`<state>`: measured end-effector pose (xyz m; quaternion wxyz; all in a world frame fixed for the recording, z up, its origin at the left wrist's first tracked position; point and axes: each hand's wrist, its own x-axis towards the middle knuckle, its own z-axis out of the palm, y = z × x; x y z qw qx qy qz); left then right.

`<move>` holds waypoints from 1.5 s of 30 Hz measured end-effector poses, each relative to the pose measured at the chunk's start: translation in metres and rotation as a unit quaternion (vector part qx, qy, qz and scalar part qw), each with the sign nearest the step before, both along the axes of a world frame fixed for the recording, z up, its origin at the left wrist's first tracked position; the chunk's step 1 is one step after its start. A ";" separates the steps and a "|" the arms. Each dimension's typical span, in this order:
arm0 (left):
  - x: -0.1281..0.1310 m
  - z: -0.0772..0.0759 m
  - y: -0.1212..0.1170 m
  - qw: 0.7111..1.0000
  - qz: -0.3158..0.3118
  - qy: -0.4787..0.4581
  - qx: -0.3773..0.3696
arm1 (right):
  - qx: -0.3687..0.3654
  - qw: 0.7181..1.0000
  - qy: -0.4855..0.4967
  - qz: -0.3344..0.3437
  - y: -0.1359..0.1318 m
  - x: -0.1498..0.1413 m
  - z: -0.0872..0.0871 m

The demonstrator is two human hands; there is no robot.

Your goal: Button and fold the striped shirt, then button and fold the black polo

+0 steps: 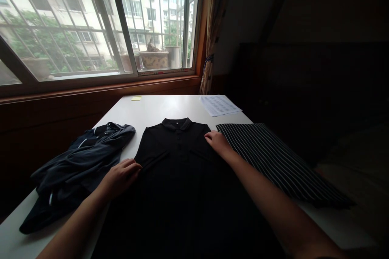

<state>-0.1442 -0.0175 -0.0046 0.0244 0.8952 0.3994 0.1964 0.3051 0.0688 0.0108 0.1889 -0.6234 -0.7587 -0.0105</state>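
A black polo shirt (182,178) lies spread flat, its buttoned collar at the far end and its lower part running toward me into shadow. My left hand (123,176) is at the shirt's left edge, fingers curled and closed on the cloth below the shoulder. At the right shoulder edge, my right hand (217,142) pinches the fabric between thumb and fingers. The sleeves do not show spread outward. Just left of my left hand rests a heap of dark clothing (91,158) with white trim. A black-and-white striped cloth (273,158) lies flat beside my right forearm.
The white table (152,109) carries printed sheets (220,105) at its far right corner and a yellow sticky note (136,98) at its far left. Behind it are a barred window (130,20) and a tied curtain (209,64). The right side is very dark.
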 end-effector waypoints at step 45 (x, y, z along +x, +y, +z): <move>0.002 0.003 0.000 1.000 -0.009 -0.018 0.006 | -0.082 0.945 -0.283 0.143 0.025 -0.013 0.031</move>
